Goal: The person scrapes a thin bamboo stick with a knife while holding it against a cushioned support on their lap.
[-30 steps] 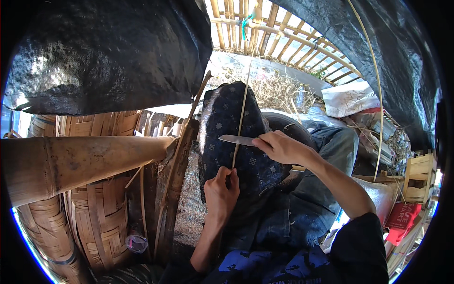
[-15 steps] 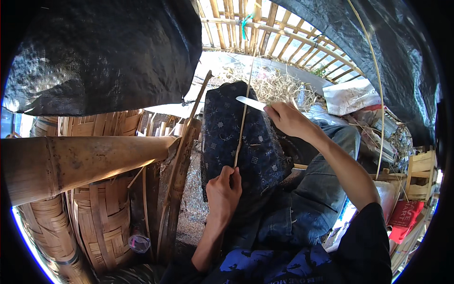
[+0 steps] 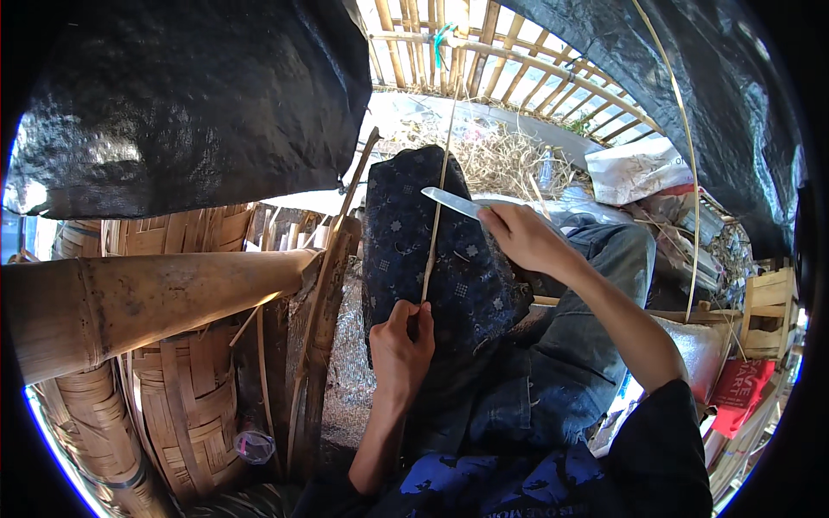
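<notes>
My left hand point(image 3: 403, 350) is closed in a pinch on the near end of a thin bamboo strip point(image 3: 436, 226). The strip runs away from me over a dark blue patterned cloth point(image 3: 399, 233) spread across my leg. In my right hand point(image 3: 527, 237) is a knife point(image 3: 451, 202), its handle hidden in the closed fingers. The pale blade points left and lies across the strip, around the middle of the cloth. Whether its edge bites into the strip I cannot tell.
On the left a thick bamboo pole point(image 3: 164, 298) juts in above woven bamboo baskets point(image 3: 186, 406). Black sheeting point(image 3: 190, 104) hangs at the upper left. A heap of shavings point(image 3: 509, 160) lies ahead, before a bamboo slat fence point(image 3: 509, 52). A red bag point(image 3: 741, 393) sits at the right.
The knife and my right hand have moved slightly nearer to me along the strip. My left hand keeps its pinch, having shifted slightly left in the picture.
</notes>
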Demonstrator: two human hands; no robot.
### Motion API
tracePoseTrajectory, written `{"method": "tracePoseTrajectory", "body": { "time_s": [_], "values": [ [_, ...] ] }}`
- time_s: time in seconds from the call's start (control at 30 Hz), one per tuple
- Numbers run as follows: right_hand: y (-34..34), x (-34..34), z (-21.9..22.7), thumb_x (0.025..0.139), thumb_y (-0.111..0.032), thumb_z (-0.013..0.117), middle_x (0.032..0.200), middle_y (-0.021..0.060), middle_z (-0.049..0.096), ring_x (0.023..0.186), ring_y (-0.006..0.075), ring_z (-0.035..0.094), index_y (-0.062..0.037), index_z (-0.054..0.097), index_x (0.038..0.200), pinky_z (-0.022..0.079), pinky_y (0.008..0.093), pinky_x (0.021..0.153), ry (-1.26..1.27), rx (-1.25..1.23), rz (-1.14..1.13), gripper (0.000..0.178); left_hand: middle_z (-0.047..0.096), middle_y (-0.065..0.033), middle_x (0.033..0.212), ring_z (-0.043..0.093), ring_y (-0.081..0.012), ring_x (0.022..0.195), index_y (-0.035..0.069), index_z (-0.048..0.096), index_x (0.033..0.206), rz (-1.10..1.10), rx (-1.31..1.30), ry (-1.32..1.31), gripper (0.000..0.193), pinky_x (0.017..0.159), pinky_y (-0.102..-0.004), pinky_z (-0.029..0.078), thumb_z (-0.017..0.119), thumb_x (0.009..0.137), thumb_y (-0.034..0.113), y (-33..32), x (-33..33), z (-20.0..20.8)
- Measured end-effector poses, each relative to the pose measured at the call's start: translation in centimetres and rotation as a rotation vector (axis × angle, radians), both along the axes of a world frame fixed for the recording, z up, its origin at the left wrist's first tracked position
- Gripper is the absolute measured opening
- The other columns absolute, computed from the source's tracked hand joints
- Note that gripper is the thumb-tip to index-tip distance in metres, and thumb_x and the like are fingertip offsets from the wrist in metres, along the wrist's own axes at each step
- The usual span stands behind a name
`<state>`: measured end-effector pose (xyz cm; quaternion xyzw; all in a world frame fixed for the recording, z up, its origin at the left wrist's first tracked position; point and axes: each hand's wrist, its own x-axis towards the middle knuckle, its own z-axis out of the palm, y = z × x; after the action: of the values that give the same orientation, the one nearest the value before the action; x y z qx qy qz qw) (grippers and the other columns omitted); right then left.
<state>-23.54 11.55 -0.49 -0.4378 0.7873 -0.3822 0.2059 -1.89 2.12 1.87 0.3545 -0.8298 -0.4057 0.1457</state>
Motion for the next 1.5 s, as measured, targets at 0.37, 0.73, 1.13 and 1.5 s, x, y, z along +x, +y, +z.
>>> {"method": "tracePoseTrajectory", "body": {
  "time_s": [0.37, 0.73, 1.13, 1.5],
  "values": [
    [1.3, 2.0, 2.6, 0.097, -0.024, 0.048, 0.058, 0.0186, 0.051, 0.047, 0.0275, 0.049, 0.0050, 0.055, 0.085, 0.037, 0.0379, 0.047, -0.379, 0.062, -0.061, 0.033, 0.052, -0.0028, 0.050, 0.044, -0.0064, 0.043, -0.001, 0.059, 0.076, 0.129, 0.401, -0.008, 0.025, 0.042, -0.0246, 0.032, 0.060, 0.090, 0.019, -0.8, 0.2, 1.1],
    [2.9, 3.8, 1.6, 0.093, -0.024, 0.055, 0.065, 0.0166, 0.058, 0.059, 0.0338, 0.060, -0.0005, 0.051, 0.084, 0.046, 0.0428, 0.053, 0.221, -0.027, 0.101, 0.026, 0.052, -0.0031, 0.051, 0.047, -0.0077, 0.041, -0.002, 0.059, 0.077, 0.093, 0.464, -0.103, 0.032, 0.038, -0.0233, 0.034, 0.057, 0.093, 0.026, -0.4, 0.2, 1.1],
    [0.4, 2.5, 0.9, 0.097, -0.033, 0.045, 0.049, 0.0144, 0.054, 0.042, 0.0310, 0.058, -0.0009, 0.051, 0.073, 0.046, 0.0396, 0.038, 0.233, 0.493, 0.183, 0.041, 0.057, -0.0122, 0.054, 0.052, -0.0114, 0.048, -0.006, 0.056, 0.072, 0.122, 0.381, -0.075, 0.027, 0.047, -0.0289, 0.036, 0.060, 0.089, 0.014, 0.7, 0.5, 0.3],
    [-1.3, -2.6, 0.6, 0.099, -0.025, 0.042, 0.049, 0.0115, 0.050, 0.038, 0.0219, 0.049, -0.0003, 0.053, 0.079, 0.037, 0.0391, 0.038, 0.071, 0.155, 0.043, 0.034, 0.049, -0.0007, 0.051, 0.042, -0.0054, 0.042, 0.000, 0.056, 0.073, 0.181, 0.646, -0.099, 0.032, 0.040, -0.0231, 0.030, 0.056, 0.093, 0.024, -0.3, 0.7, 1.2]
  ]
}}
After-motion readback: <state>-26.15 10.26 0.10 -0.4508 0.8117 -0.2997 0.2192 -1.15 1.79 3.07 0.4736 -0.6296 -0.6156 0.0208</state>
